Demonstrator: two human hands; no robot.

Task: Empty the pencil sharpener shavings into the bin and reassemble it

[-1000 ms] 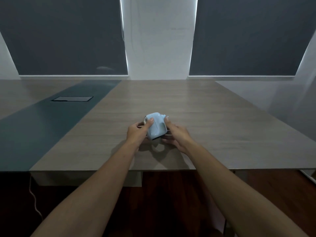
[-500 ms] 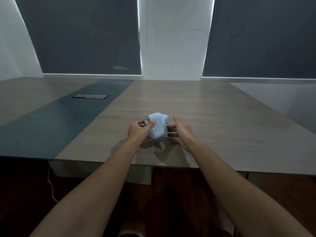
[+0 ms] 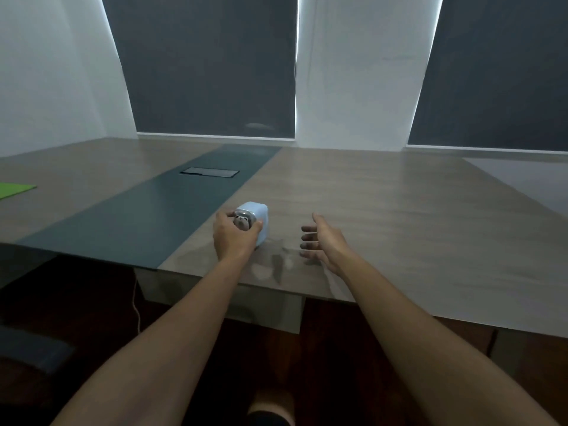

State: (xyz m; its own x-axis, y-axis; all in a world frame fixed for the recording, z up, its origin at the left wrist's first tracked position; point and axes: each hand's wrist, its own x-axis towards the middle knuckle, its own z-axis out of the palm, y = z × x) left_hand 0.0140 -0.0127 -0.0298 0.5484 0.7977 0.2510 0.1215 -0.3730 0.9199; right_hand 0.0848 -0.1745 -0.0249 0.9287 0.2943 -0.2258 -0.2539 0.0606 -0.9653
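Observation:
A light blue pencil sharpener (image 3: 257, 218) with a silver front part stands on the wooden table (image 3: 384, 216) near its front edge. My left hand (image 3: 234, 236) is wrapped around the sharpener's near side, with fingers over the silver part. My right hand (image 3: 322, 241) hovers just above the table to the right of the sharpener, with its fingers spread and nothing in it. No bin is in view.
A dark grey strip (image 3: 153, 216) runs down the table left of the sharpener, with a black cable hatch (image 3: 210, 172) set in it. A green sheet (image 3: 13, 189) lies at the far left. A white cable (image 3: 135, 305) hangs under the table.
My right hand has let go of the sharpener and moved away to the right. My left hand has kept hold of it and now grips it alone. The view has swung left.

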